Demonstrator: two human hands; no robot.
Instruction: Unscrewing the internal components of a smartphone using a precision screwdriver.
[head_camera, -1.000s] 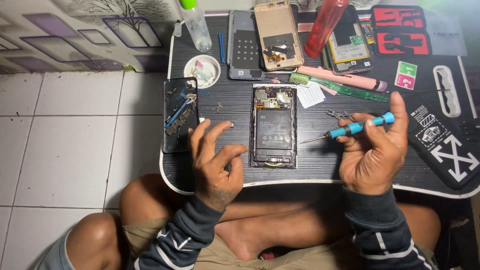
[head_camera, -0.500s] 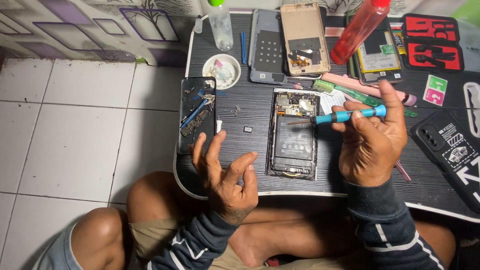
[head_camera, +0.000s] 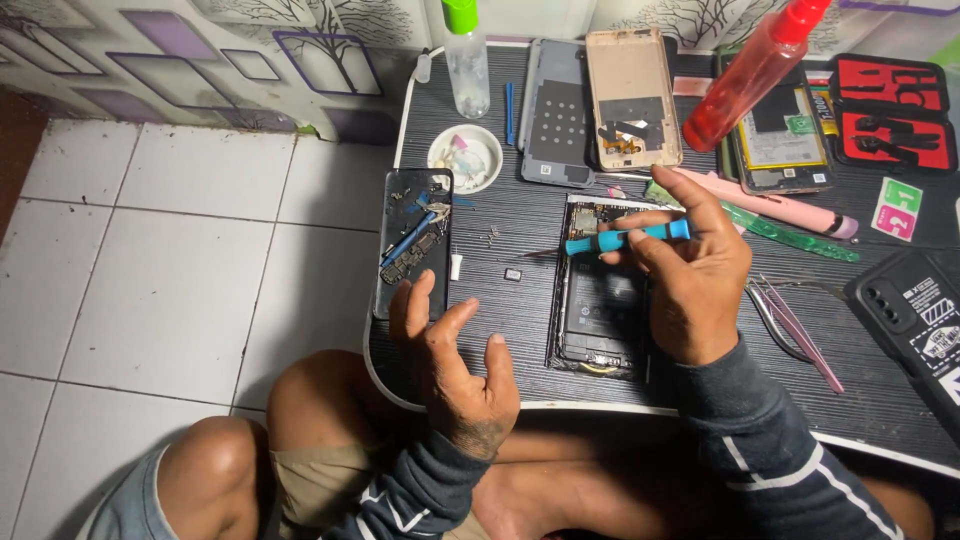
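Note:
An opened phone (head_camera: 600, 300) lies face down on the dark lap table (head_camera: 500, 330), its board and battery exposed. My right hand (head_camera: 690, 280) hovers over it and grips a small blue-handled screwdriver (head_camera: 625, 238), the tip pointing left past the phone's upper left edge. My left hand (head_camera: 455, 365) rests at the table's near edge with fingers spread, holding nothing, just below a black phone back cover (head_camera: 412, 240) that carries loose parts and a blue tool. Tiny screws and a small dark part (head_camera: 512, 274) lie between the two phones.
A white dish (head_camera: 465, 158) of small parts, a clear spray bottle (head_camera: 467, 55), a grey frame (head_camera: 558, 115) and a gold frame (head_camera: 632, 95) stand at the back. A red bottle (head_camera: 755, 70), pink tool (head_camera: 780, 208), tweezers (head_camera: 790, 325) and black case (head_camera: 915, 315) fill the right. White tiled floor lies left.
My right hand carried the screwdriver left over the open phone and turned its tip leftward. My left hand slid back to the table's near edge. The camera view shifted left.

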